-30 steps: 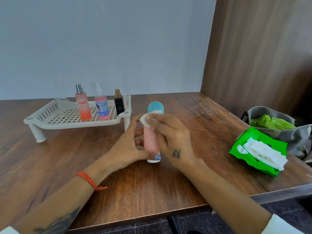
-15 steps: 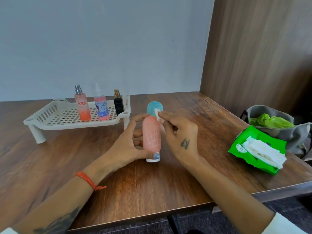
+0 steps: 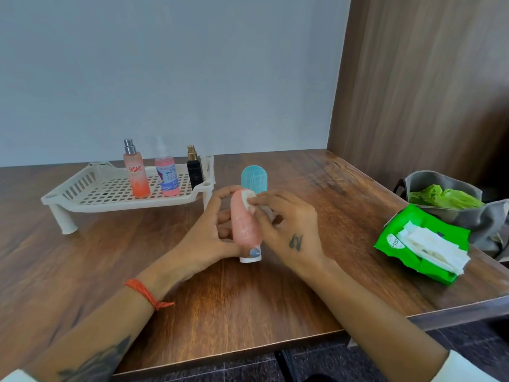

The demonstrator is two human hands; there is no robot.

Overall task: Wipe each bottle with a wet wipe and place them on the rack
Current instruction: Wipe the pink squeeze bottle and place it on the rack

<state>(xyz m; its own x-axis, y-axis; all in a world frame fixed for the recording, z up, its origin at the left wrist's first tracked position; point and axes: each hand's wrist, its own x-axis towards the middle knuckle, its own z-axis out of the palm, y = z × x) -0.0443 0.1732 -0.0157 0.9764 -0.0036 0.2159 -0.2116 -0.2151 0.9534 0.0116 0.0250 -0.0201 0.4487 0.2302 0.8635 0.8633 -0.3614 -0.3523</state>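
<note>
A pink bottle [image 3: 245, 224] with a teal cap stands upright on the wooden table [image 3: 248, 307], at its middle. My left hand [image 3: 209, 232] grips the bottle from the left, thumb near its base. My right hand [image 3: 286, 224] pinches a small white wet wipe [image 3: 248, 201] against the bottle's upper front, just under the cap. The white slotted rack [image 3: 91, 188] stands at the back left. On it stand three bottles: an orange spray bottle [image 3: 136, 172], a pink one with a blue label [image 3: 168, 175] and a small black one [image 3: 195, 172].
A green pack of wet wipes [image 3: 421, 244] lies open at the table's right edge, white wipes sticking out. Behind it a grey bag [image 3: 484, 219] holds something green. A wood-panel wall rises on the right, a pale wall at the back.
My right hand moved the wipe from the bottle's cap side down onto the upper pink body. The left hand kept its hold and the bottle stayed in place.
</note>
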